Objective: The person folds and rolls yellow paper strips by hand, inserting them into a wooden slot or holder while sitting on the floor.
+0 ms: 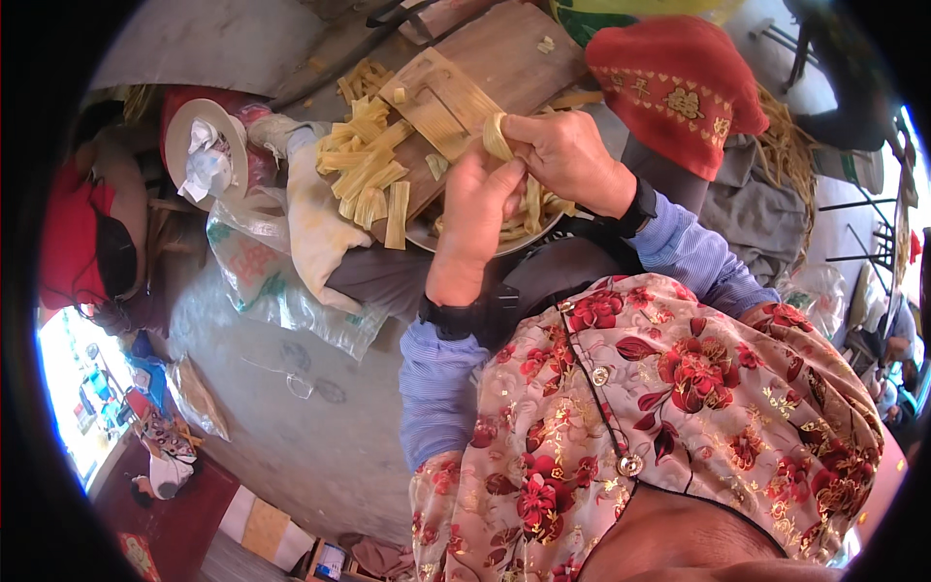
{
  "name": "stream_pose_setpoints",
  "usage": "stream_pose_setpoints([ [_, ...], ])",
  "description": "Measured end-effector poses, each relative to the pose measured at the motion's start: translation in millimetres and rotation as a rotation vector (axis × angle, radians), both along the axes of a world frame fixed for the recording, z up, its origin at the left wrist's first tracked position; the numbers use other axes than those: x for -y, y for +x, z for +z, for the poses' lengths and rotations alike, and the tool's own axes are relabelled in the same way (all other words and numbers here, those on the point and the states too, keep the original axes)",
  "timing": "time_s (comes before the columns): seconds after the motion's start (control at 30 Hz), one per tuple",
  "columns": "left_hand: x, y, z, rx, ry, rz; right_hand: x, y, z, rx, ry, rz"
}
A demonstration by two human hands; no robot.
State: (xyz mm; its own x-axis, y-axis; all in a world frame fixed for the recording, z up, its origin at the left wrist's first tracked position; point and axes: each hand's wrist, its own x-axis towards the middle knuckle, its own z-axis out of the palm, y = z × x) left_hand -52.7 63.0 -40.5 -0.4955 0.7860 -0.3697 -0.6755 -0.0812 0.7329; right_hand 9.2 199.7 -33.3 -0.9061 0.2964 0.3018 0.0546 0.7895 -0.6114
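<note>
A yellow, ribbed flat strip (497,136) loops up between my hands, bent over on itself. My right hand (574,160) pinches it from the right side. My left hand (472,209) closes on its lower part, where the fingers hide some of it. Under my hands, a round pan (527,250) on my lap holds more curled yellow strips (541,213). Just beyond lies a wooden board (519,53) with a wide yellow ribbed piece (441,97) across it. Loose cut strips (364,165) are heaped at the board's left edge.
A red cloth with gold print (669,87) covers something right of the board. Dry straw (784,155) lies beyond it. Left are a round white tub (175,155) with crumpled paper and a clear plastic bag (291,301) on the floor. A person in red (73,233) sits far left.
</note>
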Motion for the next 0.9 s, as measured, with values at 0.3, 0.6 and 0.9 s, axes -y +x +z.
stream_pose_setpoints([
  [0.3, 11.2, -8.9, -10.2, -0.775, -0.314, -0.146, -13.5, 8.2, -11.3, 0.100, 0.039, 0.047],
  [0.6, 2.6, 4.3, -15.8, -1.199, -0.227, 0.105, -5.8, 12.1, -17.7, 0.407, -1.797, 0.115],
  [0.9, -13.4, -12.1, -14.0, -0.749, -0.434, 0.081, 0.3, 5.2, -9.5, -0.096, -0.335, 0.066],
])
